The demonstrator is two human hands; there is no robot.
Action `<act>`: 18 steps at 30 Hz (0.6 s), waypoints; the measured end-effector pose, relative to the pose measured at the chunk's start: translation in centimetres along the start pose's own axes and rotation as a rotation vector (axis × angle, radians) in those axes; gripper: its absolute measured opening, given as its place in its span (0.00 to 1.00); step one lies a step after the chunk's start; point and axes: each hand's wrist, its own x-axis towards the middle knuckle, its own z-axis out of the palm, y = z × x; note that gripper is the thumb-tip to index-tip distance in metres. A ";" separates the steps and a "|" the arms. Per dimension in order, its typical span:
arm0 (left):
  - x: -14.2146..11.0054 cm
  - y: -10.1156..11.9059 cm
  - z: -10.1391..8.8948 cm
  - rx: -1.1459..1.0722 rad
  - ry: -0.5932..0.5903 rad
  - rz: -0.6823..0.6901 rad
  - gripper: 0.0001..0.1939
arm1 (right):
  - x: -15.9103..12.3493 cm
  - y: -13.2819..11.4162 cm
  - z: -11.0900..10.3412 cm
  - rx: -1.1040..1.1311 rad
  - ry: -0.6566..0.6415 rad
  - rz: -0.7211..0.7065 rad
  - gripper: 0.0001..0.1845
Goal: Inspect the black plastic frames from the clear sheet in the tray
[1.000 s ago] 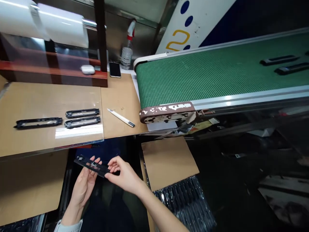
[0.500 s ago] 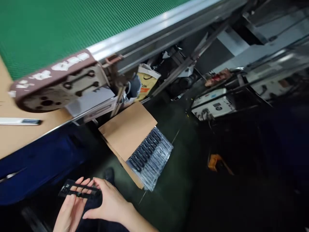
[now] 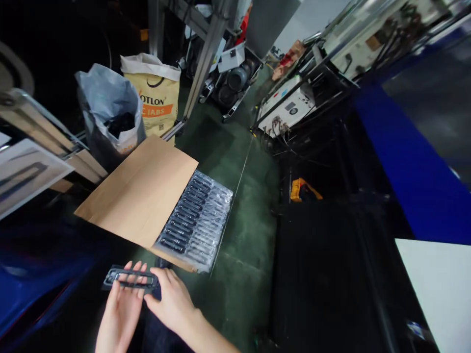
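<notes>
A flat black plastic frame (image 3: 110, 277) with a long slot, in what looks like a clear bag, lies across the fingers of my left hand (image 3: 123, 309), whose thumb presses on its near edge. My right hand (image 3: 172, 296) grips the right end of the same piece between thumb and fingers. Just beyond both hands stands an open cardboard box (image 3: 142, 191) on the floor. Rows of similar black frames (image 3: 184, 211) in clear plastic sleeves fill its exposed part.
A grey sack (image 3: 106, 108) with dark contents and a yellow printed sack (image 3: 160, 98) stand behind the box. A metal frame post (image 3: 206, 63) rises beside them. Farther off is a white machine unit (image 3: 287, 108). A white panel (image 3: 437, 289) lies at the lower right.
My view has swung right and toward the box, so the green conveyor has left the picture. Both hands still hold the black frame, which now lies flatter.
</notes>
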 end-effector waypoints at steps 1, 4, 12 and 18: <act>0.3 -0.6 1.3 0.000 -0.006 -0.003 0.17 | 0.3 0.6 -0.7 0.013 0.046 0.006 0.26; 1.7 -1.7 5.5 -0.006 -0.044 0.002 0.18 | 1.4 2.5 -3.4 0.043 0.161 -0.006 0.22; 6.4 4.6 14.1 -0.002 -0.049 0.407 0.16 | 12.1 13.8 -14.0 -0.020 0.432 0.095 0.18; 7.8 5.9 5.7 0.206 0.175 0.445 0.18 | 23.8 22.8 -19.4 -0.146 0.541 0.250 0.18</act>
